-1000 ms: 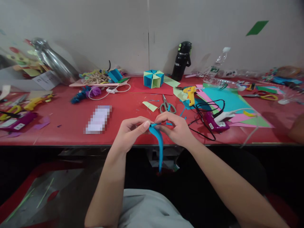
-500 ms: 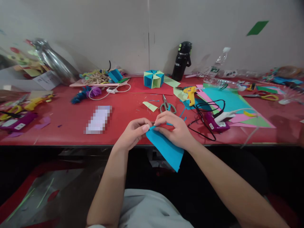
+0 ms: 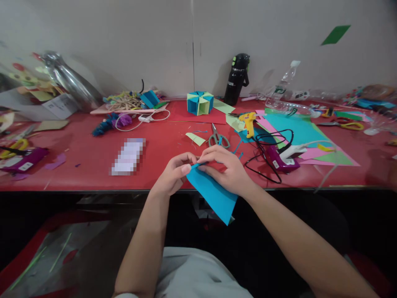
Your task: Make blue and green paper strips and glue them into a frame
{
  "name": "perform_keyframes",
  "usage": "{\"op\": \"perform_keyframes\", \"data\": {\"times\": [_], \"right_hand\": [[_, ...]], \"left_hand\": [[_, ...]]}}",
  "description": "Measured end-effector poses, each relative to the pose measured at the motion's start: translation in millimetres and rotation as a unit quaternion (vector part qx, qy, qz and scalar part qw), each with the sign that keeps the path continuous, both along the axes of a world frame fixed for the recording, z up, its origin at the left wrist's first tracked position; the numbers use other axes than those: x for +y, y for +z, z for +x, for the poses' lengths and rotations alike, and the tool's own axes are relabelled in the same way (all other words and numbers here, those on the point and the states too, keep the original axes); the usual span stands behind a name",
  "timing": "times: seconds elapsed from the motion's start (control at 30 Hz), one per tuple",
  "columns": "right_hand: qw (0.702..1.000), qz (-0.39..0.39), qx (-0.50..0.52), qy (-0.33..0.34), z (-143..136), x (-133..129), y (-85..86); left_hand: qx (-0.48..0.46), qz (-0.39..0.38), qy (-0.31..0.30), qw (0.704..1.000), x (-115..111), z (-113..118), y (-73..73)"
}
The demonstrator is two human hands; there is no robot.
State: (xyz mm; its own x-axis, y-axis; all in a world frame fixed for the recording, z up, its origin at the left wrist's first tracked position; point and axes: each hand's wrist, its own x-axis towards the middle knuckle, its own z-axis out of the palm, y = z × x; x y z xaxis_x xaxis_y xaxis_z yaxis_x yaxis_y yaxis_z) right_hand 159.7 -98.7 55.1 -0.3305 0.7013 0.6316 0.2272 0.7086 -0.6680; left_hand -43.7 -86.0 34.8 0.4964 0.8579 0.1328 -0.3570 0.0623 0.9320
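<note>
- Just over the front edge of the worktop (image 3: 167, 140), the blue paper (image 3: 214, 194) is held up between the two hands, its lower part hanging past the edge, above the dark space beneath.
- The left hand (image 3: 173, 176) has a narrow grip: thumb and fingers come together at the paper's upper left corner.
- The right hand (image 3: 226, 167) pinches the upper edge just beside it, thumb toward the wearer and fingers curled over the far side. Whether that edge is folded I cannot tell, since the fingers cover part of it.
- From the paired fingertips, the paper runs downward and to the right; its long axis slants from the left thumb toward a free lower corner below the right wrist.
- Of the two, the right hand is nearer to the body of the sheet, lying along its upper right side and hiding some of it; the left hand meets it only at the top corner.
- Beyond the fingertips, near the right hand, lie grey-handled scissors (image 3: 218, 138), with a pale green scrap (image 3: 196, 138) to their left.
- Farther back stands a blue and green paper wheel (image 3: 200, 103), well apart from both hands.
- Right of the scissors rests a yellow glue gun (image 3: 248, 123), with a purple power box (image 3: 282, 161) nearer the worktop's front edge.
</note>
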Motion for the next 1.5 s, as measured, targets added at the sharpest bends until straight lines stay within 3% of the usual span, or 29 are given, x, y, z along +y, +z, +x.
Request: {"op": "perform_keyframes", "data": {"times": [0.27, 0.57, 0.87, 1.07, 1.27, 1.5], "right_hand": [[0.998, 0.008, -0.033, 0.057, 6.9, -6.8, 9.7], [0.982, 0.159, -0.102, -0.024, 4.5, -3.6, -7.0], [0.975, 0.186, -0.121, -0.006, 3.8, -7.9, -3.3], [0.989, 0.124, -0.034, -0.07, 12.2, -3.3, 2.3], [0.992, 0.095, -0.014, -0.08, 16.2, -1.4, 3.0], [0.994, 0.074, -0.003, -0.084, 12.0, -2.0, 5.4]], "left_hand": [[-0.074, -0.077, 0.187, 0.976, 10.2, -0.4, 1.5], [-0.095, -0.125, 0.185, 0.97, 13.2, -3.3, -3.1], [-0.073, -0.102, 0.14, 0.982, 15.6, -14.1, -8.5], [-0.015, -0.04, 0.003, 0.999, 14.0, -26.9, -16.5], [0.064, 0.021, -0.093, 0.993, 10.7, -31.1, -11.4], [0.07, 0.027, -0.113, 0.991, 8.3, -25.7, -10.1]]}}
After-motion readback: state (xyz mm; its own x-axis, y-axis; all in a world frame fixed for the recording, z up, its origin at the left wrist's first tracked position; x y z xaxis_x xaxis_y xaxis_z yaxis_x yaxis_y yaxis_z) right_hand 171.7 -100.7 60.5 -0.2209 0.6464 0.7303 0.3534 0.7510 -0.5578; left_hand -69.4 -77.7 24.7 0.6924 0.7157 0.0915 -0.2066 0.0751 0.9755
